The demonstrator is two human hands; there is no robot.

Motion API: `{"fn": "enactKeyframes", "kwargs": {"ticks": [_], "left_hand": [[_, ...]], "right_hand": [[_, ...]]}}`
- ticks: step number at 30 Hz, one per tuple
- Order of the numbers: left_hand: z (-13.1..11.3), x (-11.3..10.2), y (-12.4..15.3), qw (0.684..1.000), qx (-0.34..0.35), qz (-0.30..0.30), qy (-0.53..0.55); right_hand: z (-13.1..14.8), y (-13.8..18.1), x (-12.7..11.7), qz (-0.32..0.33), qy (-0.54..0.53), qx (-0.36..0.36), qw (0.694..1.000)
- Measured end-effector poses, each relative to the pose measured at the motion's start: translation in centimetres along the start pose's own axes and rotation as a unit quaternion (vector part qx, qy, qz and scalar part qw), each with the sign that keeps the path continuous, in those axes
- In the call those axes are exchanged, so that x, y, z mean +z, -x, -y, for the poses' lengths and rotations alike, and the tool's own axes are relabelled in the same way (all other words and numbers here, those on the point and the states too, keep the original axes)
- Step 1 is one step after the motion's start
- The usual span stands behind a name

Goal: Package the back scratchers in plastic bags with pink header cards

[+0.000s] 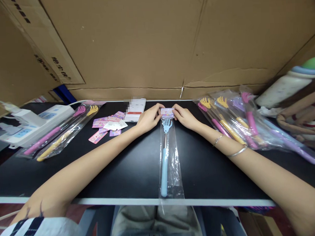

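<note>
A blue back scratcher [164, 155] with a hand-shaped head lies lengthwise in a clear plastic bag [175, 172] on the black table [118, 174]. At the bag's far end sits a small purple header card [167, 113]. My left hand [148, 119] pinches the card's left side, fingers closed on it. My right hand [184, 117] pinches its right side the same way. Two thin bracelets ring my right wrist.
Loose purple and pink cards [106, 126] and a phone [135, 110] lie left of my hands. Bagged pink and yellow scratchers [57, 135] and a white power strip [31, 126] sit far left. More bagged scratchers [240, 125] pile at the right. Cardboard [155, 42] walls the back.
</note>
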State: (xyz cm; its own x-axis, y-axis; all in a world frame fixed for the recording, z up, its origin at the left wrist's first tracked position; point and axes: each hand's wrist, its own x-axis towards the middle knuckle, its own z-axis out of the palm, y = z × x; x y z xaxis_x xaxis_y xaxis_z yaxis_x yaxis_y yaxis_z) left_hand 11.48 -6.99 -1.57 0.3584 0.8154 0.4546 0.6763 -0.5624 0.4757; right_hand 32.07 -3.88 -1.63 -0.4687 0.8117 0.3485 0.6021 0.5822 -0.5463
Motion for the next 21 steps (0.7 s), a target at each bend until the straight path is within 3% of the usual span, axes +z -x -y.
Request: {"fn": "enactKeyframes", "kwargs": {"ticks": [21], "left_hand": [[-0.43, -0.11, 0.14, 0.998, -0.003, 0.004, -0.065]], "right_hand": [[0.31, 0.13, 0.06, 0.022, 0.077, 0.000, 0.997]]}}
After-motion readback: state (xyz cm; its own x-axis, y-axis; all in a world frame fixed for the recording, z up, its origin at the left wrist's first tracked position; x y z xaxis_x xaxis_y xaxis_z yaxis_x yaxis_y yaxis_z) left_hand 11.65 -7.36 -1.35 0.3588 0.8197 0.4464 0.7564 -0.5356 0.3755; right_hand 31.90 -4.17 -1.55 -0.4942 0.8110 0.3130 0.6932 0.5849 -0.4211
